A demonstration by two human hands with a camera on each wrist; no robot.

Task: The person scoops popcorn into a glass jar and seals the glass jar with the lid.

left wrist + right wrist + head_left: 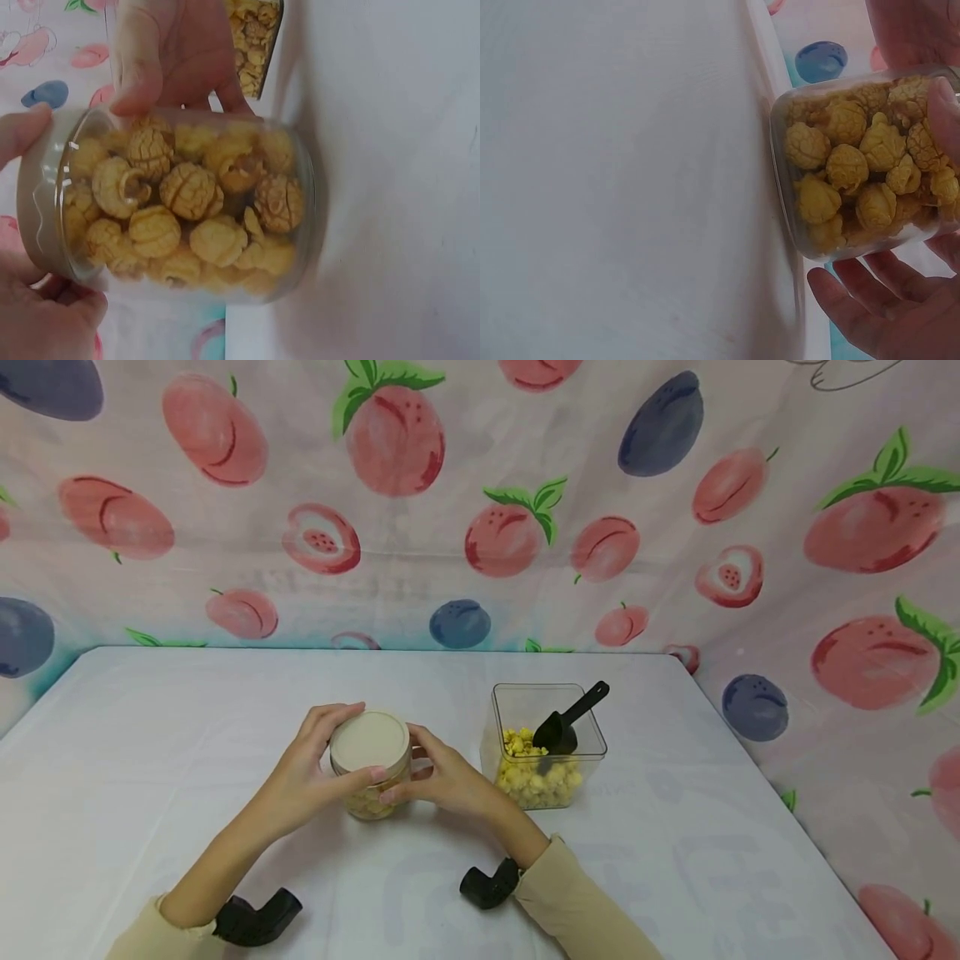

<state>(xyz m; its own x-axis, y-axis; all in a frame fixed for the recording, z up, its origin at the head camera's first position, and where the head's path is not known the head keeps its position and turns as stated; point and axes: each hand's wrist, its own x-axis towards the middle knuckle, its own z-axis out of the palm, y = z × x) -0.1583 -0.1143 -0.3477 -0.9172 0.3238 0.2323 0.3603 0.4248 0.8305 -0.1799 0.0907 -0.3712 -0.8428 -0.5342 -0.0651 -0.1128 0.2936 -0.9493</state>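
Observation:
A clear round jar [187, 202] of popcorn stands upright at the middle of the white table, its base right at the cloth. On top sits a cream-coloured lid [370, 742]. My left hand [311, 777] grips the lid from the left, fingers behind its rim and thumb across the front. From the other side, my right hand [450, 781] holds the jar's glass wall between thumb and curled fingers. The popcorn shows through the glass in both wrist views.
Right of the hands stands a clear square container [491, 752] part-filled with yellow popcorn. A black scoop [558, 731] leans in it, handle over the rim. A fruit-print cloth [405, 560] hangs behind the table [225, 710]. Each wrist wears a black camera mount [258, 920].

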